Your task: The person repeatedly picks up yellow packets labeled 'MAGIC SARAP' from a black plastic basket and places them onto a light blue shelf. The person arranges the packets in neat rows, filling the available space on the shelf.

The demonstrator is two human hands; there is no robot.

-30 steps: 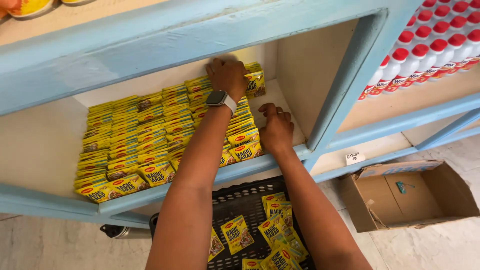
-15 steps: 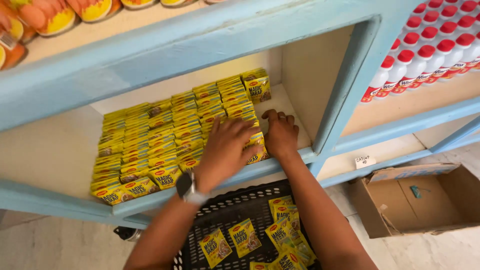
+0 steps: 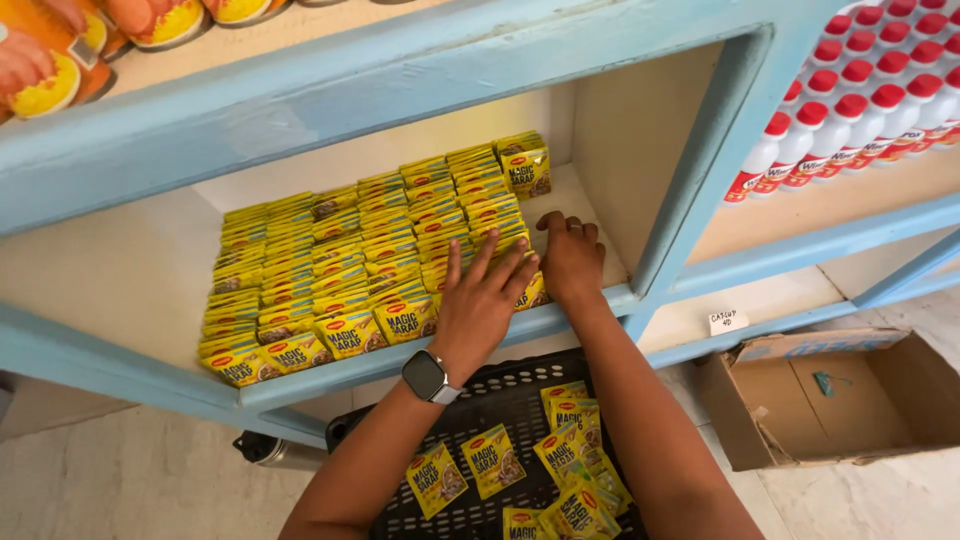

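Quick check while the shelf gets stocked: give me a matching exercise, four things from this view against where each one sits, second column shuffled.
Things:
1. yellow seasoning sachets in rows
2. black perforated plastic crate
3. open brown cardboard box
4. white bottles with red caps

Places:
A. on the floor at the right, almost empty
B. on the upper right shelf, packed in rows
C. below the shelf edge, with loose sachets in it
D. inside the light blue shelf compartment, under the left hand

Pairs: 1-D, 2-C, 3-A, 4-B
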